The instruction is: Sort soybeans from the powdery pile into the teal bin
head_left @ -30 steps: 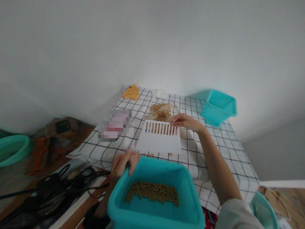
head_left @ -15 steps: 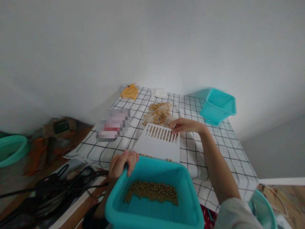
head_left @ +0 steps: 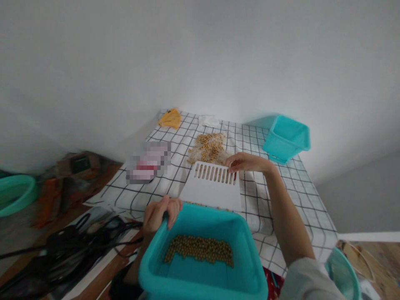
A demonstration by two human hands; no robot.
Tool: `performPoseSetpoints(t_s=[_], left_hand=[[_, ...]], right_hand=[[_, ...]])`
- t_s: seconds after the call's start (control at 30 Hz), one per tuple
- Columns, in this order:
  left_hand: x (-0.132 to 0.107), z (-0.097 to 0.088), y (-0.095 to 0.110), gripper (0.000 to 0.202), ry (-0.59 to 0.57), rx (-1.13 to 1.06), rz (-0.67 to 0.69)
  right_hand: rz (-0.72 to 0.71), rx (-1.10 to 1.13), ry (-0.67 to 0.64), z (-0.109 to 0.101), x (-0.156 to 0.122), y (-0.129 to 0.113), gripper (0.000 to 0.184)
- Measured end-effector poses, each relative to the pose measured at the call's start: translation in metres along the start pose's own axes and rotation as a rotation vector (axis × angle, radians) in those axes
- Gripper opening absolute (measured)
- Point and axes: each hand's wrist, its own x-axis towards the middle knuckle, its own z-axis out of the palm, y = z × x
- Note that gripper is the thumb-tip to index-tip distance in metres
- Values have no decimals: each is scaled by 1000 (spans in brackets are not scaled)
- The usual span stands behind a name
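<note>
My left hand (head_left: 163,212) is closed over the far left corner of a teal plastic basin (head_left: 206,285), gripping its rim. Soybeans (head_left: 200,249) lie in a band across the basin floor. My right hand (head_left: 245,162) pinches the far right corner of a white slotted plastic board (head_left: 214,191), whose slots are at the far end. The board's near edge lies by the basin's far rim, with a few beans along it. Just beyond the board, a pile of soybeans (head_left: 209,146) rests on what looks like clear plastic.
A second teal basin (head_left: 287,137) stands tilted at the back right of the checkered cloth (head_left: 256,200). A yellow cloth (head_left: 170,119) and white tissue (head_left: 208,121) lie at the back. A blurred-out packet (head_left: 148,162) is on the left. Black cables (head_left: 81,246) crowd the lower left.
The white board has shifted slightly to the right with my right hand, and its near edge looks straighter along the basin rim. My left hand and the basin stay put.
</note>
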Motion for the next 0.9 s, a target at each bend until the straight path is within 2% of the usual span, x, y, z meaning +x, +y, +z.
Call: performPoseSetpoints(t_s=[0.13, 0.3, 0.47, 0.63, 0.9], left_hand=[[0, 0, -2, 68, 0, -3, -1], [1, -3, -2, 67, -22, -3, 0], [0, -4, 1, 67, -44, 11, 1], [0, 0, 1, 68, 3, 11, 3], [1, 6, 2, 67, 50, 10, -3]], right_hand=[[18, -6, 17, -2, -3, -1, 20], [22, 87, 7, -8, -10, -1, 23], [-1, 9, -11, -3, -3, -2, 25], [-26, -11, -37, 3, 5, 0, 26], [-39, 115, -46, 0, -3, -7, 26]])
